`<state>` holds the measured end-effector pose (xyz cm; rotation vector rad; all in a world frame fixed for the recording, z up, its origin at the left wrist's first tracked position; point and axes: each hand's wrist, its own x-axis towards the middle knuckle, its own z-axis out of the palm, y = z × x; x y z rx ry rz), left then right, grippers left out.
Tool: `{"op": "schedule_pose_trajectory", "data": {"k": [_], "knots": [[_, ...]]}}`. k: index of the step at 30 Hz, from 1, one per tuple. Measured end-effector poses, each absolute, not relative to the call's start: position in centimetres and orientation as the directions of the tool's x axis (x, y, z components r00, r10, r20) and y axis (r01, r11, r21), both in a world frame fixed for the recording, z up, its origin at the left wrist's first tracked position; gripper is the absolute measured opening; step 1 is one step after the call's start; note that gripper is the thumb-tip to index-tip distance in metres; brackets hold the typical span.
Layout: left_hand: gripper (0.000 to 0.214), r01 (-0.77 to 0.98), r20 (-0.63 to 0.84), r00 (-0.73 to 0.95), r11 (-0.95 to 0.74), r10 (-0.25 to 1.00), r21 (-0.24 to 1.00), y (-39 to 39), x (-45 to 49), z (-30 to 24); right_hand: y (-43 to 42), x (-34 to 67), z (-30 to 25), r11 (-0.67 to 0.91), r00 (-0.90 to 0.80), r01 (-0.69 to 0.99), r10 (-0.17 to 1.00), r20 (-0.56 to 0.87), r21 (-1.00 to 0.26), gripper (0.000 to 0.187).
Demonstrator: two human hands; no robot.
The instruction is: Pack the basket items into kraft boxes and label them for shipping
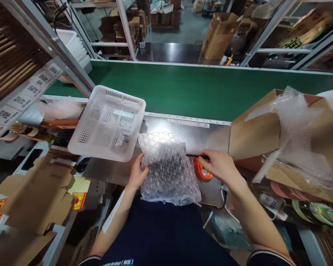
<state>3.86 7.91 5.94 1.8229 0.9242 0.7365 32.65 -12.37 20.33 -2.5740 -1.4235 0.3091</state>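
In front of my body, clear bubble wrap (169, 173) lies on the metal worktop, its top part folded over and shining in the light. My left hand (138, 173) grips its left edge between thumb and fingers. To the right of the wrap, my right hand (215, 162) is closed on a thin black stick-like tool (192, 155), whose tip points left at the wrap's edge. Its exact kind does not show. Just under that hand sits an orange tape dispenser (201, 170), partly covered by the fingers.
A white perforated basket (107, 151) stands tilted at left on the metal worktop (213, 138). Beyond runs a green conveyor belt (183, 87). At right is an open cardboard box (255, 133) with plastic wrap draped over it. Flattened cardboard (39, 192) lies at lower left.
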Motion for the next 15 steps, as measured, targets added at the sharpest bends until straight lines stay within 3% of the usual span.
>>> {"op": "schedule_pose_trajectory", "data": {"k": [6, 11, 15], "knots": [[0.058, 0.302, 0.113, 0.524, -0.308, 0.844, 0.902, 8.0, 3.9, 5.8, -11.9, 32.2, 20.0, -0.535, 0.508, 0.800, 0.845, -0.169, -0.271, 0.024], [0.061, 0.308, 0.100, 0.527, -0.300, 0.844, 0.903, 8.1, 3.7, 5.7, -15.2, 36.9, 19.2, -0.561, 0.642, 0.637, 0.766, -0.040, -0.528, 0.027], [0.063, 0.307, 0.077, 0.540, -0.281, 0.838, 0.909, 7.6, 3.7, 6.3, -13.0, 42.1, 13.1, -0.592, 0.793, 0.455, 0.610, -0.001, -0.665, 0.033]]}}
